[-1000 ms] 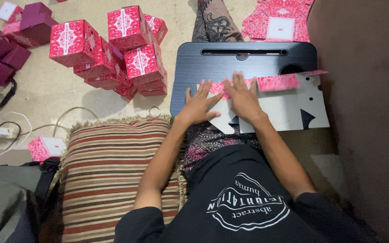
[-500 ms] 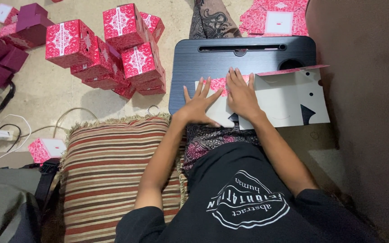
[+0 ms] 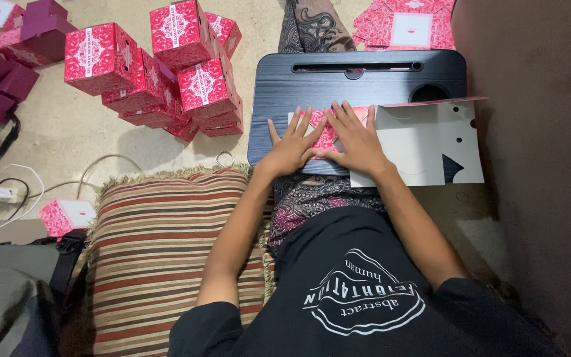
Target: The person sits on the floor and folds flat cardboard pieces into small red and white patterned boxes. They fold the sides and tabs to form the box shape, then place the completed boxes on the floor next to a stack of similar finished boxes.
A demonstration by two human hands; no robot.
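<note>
A flat cardboard box blank (image 3: pixel 424 142), white on its inner side with pink patterned edges, lies across a black lap tray (image 3: pixel 312 89). My left hand (image 3: pixel 292 145) and my right hand (image 3: pixel 355 135) both press flat, fingers spread, on the pink folded part of the blank at its left end. The larger white panel extends to the right past the tray's edge. Neither hand grips anything.
A pile of folded pink patterned boxes (image 3: pixel 166 66) stands on the floor to the left, with dark purple boxes (image 3: pixel 8 59) further left. More flat pink blanks (image 3: pixel 408 26) lie beyond the tray. A striped cushion (image 3: pixel 160 258) sits by my left arm, cables (image 3: pixel 8 192) at far left.
The long pink flap that stood along the blank's top edge has been folded down. Both hands slid together onto the folded left end and press it flat.
</note>
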